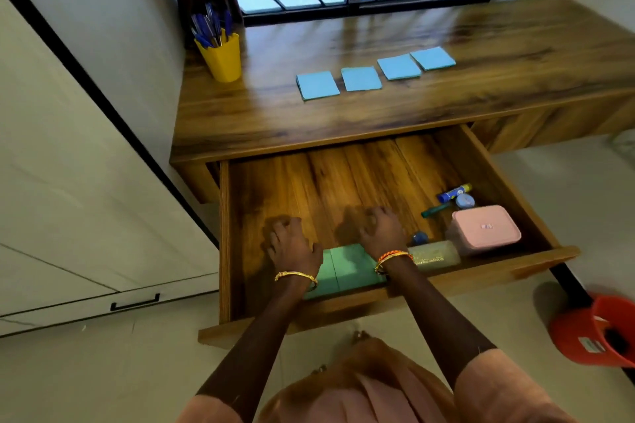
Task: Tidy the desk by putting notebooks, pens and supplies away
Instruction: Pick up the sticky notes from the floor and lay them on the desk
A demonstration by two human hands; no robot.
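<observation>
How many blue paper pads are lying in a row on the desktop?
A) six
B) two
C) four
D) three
C: four blue pads lie side by side on the desk, the first, second, third and fourth, running from near the yellow pen cup toward the right.

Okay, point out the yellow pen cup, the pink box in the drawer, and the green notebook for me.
yellow pen cup (222, 60): head view, on its front wall.
pink box (485, 229): head view, middle of its lid.
green notebook (347, 266): head view, on its cover between the wrists.
</observation>
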